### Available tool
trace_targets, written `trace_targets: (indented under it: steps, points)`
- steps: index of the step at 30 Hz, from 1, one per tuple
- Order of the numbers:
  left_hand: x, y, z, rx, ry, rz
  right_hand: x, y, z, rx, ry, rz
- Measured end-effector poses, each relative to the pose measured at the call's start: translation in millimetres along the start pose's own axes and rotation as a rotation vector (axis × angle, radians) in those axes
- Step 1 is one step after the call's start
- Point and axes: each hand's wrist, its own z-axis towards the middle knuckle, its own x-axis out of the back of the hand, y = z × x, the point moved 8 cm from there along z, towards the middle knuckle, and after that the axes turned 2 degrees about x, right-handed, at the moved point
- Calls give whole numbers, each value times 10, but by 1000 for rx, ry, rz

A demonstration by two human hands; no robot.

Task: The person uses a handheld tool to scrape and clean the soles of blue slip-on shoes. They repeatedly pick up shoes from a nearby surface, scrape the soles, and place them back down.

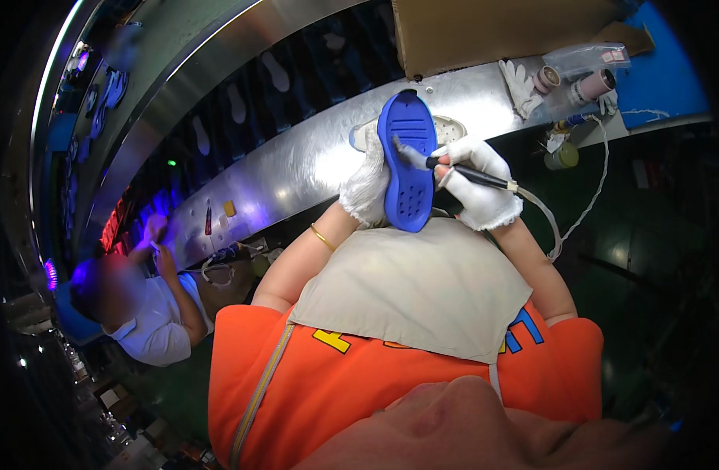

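Metal benchtop (297, 164) gleams beyond gloved fingers (443, 160) — left hand (366, 186) clasping a blue shoe sole (409, 178), fingertips hidden, right hand (486, 188) pinching a black-handled brush (478, 177).

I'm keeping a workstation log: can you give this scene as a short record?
Left grip: white-gloved, holding a blue sole
Right grip: white-gloved, holding a black-handled brush
Bristles: at the blue sole's face
Metal bench: pale sole beyond the blue one; spare glove farther right
Nearby: co-worker at left
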Motion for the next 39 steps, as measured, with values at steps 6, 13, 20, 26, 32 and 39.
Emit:
trace_targets:
  steps: [6,13,20,26,32,39]
  points:
    - [-92,361,165,-182,45,-142,32,-53,156,51,39,17]
    - [-247,741,251,-296,-238,-352,-320,-323,288,160,-199,76]
    - [-326,1086,235,-427,-404,-356,-258,-149,408,-11,-89,153]
    - [-340,1255,165,-462,-529,-242,-207,-48,488,-101,-89,377]
    - [-287,1335,192,-445,-385,217,-323,-209,538,-83,-357,-31]
    - [-263,1343,242,-373,-192,543,-322,-111,527,-256,-457,113]
